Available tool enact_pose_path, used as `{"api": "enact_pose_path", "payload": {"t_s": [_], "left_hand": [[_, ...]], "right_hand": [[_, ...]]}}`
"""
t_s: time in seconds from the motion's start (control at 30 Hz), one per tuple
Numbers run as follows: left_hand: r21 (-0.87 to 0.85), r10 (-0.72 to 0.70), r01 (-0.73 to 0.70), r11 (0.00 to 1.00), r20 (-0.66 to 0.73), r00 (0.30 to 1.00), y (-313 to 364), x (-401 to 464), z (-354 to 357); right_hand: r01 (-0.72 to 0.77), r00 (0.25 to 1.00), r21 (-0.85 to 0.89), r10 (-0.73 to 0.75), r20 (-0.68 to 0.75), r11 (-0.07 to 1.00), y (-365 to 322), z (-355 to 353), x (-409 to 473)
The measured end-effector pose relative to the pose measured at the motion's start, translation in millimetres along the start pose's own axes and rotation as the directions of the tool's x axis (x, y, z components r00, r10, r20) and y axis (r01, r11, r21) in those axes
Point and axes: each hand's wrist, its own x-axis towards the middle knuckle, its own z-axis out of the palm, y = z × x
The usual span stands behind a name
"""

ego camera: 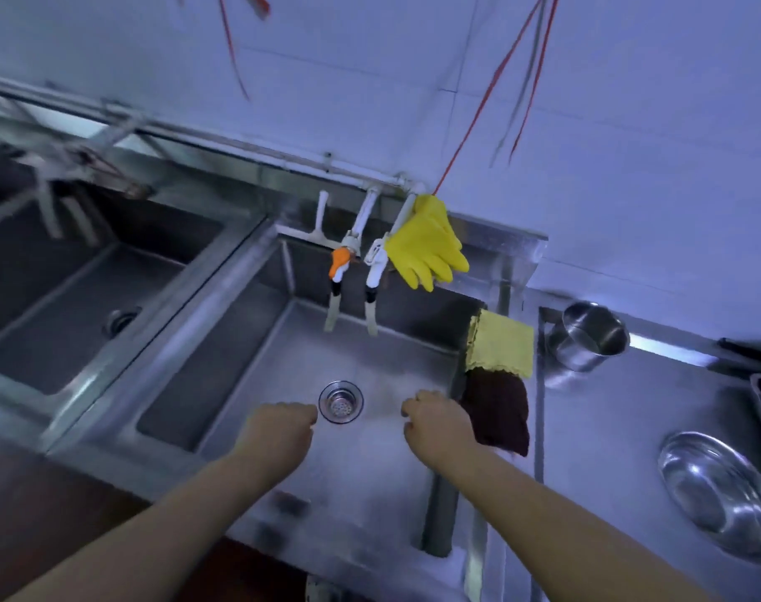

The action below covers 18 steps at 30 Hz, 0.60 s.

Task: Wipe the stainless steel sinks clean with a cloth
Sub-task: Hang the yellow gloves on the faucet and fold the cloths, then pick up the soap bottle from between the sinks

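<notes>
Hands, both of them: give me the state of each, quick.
Left hand: fingers curled, holding nothing, above the sink.
Right hand: fingers curled, holding nothing, beside the dark cloth on the sink's edge.

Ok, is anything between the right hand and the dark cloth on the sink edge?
Nothing visible. The right hand hangs over the sink right beside the dark cloth; the yellow cloth lies further back on the rim.
</notes>
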Motion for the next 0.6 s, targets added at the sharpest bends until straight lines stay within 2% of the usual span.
{"api": "enact_pose_path", "payload": {"t_s": [0.13, 0.23, 0.37, 0.5, 0.6], "left_hand": [[0.058, -0.102, 0.111, 0.992, -0.149, 0.984, -62.4, -67.4, -22.3], [0.040, -0.288, 0.292, 0.956, -0.082, 0.954, -103.9, -107.5, -22.9], [0.026, -0.379, 0.386, 0.922, -0.135, 0.916, -169.8, -151.2, -13.0], [-0.080, -0.486, 0.479, 0.874, -0.130, 0.864, -251.2, -201.1, -11.4], [-0.135, -0.562, 0.549, 0.825, -0.103, 0.820, -326.5, -241.8, -8.4]], "right_hand": [[0.161, 0.985, -0.055, -0.157, 0.077, 0.985, -84.4, -16.8, 8.7], [0.297, 0.951, -0.097, -0.284, 0.126, 0.950, -149.7, -29.8, 15.1], [0.476, 0.878, -0.152, -0.460, 0.129, 0.866, -242.1, -43.9, 28.3], [0.553, 0.832, -0.185, -0.524, 0.183, 0.812, -347.2, -44.4, 44.9], [0.606, 0.796, -0.206, -0.584, 0.159, 0.768, -436.2, -31.8, 62.6]]}}
